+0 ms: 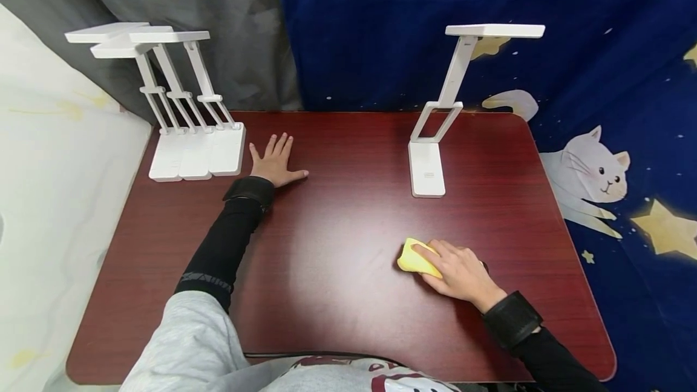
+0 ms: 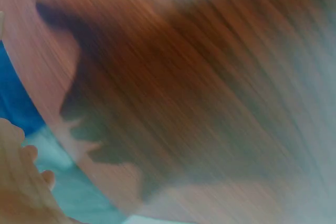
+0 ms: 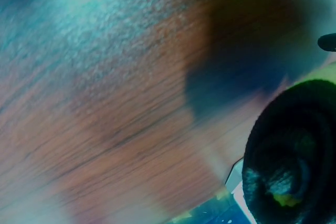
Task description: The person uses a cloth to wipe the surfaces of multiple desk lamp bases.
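In the head view, my right hand (image 1: 460,271) grips a folded yellow cloth (image 1: 418,259) against the reddish-brown tabletop, right of the middle. Part of the cloth is hidden under the fingers. My left hand (image 1: 274,162) is spread flat at the back left, its fingers straight and apart, with nothing in it. Just to its left stand three white folding desk lamps (image 1: 225,150) side by side. The left wrist view catches part of the left hand (image 2: 21,177) at the lower left edge, with a shadow over the wood.
Another white desk lamp (image 1: 427,171) stands alone at the back right, beyond the right hand. Behind the table (image 1: 348,210) hang a grey curtain (image 1: 234,35) and a dark blue one with stars. A blurred dark round thing (image 3: 294,145) fills the right wrist view's lower right.
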{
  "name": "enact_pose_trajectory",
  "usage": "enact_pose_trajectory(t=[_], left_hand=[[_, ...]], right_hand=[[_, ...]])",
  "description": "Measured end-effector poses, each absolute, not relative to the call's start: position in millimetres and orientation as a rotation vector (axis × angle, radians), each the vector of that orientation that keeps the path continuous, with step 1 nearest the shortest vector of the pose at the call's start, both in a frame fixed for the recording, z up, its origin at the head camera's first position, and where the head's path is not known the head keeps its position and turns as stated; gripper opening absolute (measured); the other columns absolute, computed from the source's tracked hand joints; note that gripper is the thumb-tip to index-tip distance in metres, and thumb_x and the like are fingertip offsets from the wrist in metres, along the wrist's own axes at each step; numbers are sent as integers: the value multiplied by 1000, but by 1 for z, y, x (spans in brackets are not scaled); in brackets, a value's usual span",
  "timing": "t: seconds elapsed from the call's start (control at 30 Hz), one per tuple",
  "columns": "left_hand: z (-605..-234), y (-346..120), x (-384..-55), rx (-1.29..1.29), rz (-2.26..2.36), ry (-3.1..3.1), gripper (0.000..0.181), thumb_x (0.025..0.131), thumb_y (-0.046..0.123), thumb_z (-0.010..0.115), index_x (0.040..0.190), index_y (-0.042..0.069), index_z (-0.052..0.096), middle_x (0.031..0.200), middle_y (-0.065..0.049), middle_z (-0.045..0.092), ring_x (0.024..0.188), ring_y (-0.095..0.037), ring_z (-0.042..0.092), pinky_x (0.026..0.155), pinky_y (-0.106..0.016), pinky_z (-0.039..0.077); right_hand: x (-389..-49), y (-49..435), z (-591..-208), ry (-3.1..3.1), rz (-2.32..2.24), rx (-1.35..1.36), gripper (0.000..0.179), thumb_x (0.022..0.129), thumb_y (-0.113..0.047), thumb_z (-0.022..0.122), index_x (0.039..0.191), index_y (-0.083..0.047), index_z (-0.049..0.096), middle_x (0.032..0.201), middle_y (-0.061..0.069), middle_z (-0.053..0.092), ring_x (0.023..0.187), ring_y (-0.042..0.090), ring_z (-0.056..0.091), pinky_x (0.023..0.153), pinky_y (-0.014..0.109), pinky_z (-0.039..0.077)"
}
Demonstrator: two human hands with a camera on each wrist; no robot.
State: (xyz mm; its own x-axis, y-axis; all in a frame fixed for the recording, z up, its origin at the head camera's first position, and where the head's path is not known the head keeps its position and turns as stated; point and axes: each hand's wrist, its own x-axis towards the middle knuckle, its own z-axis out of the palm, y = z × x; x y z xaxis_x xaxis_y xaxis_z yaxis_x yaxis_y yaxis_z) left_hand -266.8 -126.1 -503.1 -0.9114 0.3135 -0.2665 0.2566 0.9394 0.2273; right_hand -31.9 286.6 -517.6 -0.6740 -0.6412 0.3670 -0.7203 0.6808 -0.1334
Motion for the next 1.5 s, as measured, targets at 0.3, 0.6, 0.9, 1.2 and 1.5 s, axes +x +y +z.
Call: enact_pose_trajectory(t=[0.3,0.6,0.9,1.2,1.5], left_hand=[[-500,-162,-266,335,278,2821,104,89,63,57,159,3,10,165,-16,5,151,-34,-2,109,-70,-10],[-496,-193,-264,232,339,2798,102,91,59,57,159,3,6,165,-20,0,150,-36,-8,108,-69,-14],[-506,-222,-263,126,377,2765,97,94,55,52,159,2,2,164,-21,-2,150,-37,-10,108,-70,-13],[-511,-225,-261,129,359,2772,93,96,52,49,158,0,3,164,-20,-3,150,-37,-11,108,-69,-14],[-513,-220,-259,126,354,2807,92,97,47,51,157,-5,4,163,-24,0,149,-41,-9,116,-58,-6]], right_hand=[[-32,284,-517,-2620,386,1070,51,96,-43,43,123,-6,65,90,11,60,65,23,58,43,37,47],[-31,282,-517,-2608,388,1057,49,91,-39,50,122,-5,65,91,10,59,63,23,57,42,37,46],[-31,280,-516,-2600,377,1069,48,89,-37,52,122,-5,65,90,11,59,63,24,57,42,37,46],[-33,278,-517,-2599,386,1072,48,86,-35,54,122,-4,65,90,12,59,64,25,58,42,38,47],[-35,274,-521,-2589,387,1077,48,86,-36,52,121,-4,65,89,12,59,63,25,58,41,38,46]])
